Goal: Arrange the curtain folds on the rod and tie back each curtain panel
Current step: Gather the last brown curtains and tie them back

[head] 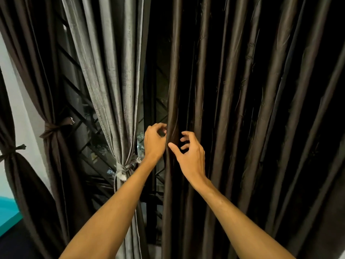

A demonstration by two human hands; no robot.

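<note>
A dark brown curtain panel (242, 109) hangs loose in long vertical folds across the right half of the view. My left hand (155, 141) is at its left leading edge, with finger and thumb curled around that edge. My right hand (188, 152) is just to the right. Its thumb touches the first fold and its fingers are spread and bent over the fold without closing. A grey curtain panel (112, 81) hangs left of centre, gathered by a grey tie (124, 168). Further left, a brown panel (37, 71) is gathered by its tie (54, 128).
A dark window grille (84, 113) shows between the panels. At the far left another tied brown panel (11, 150) hangs against a white wall (22, 113). A teal surface (7, 212) sits at the lower left.
</note>
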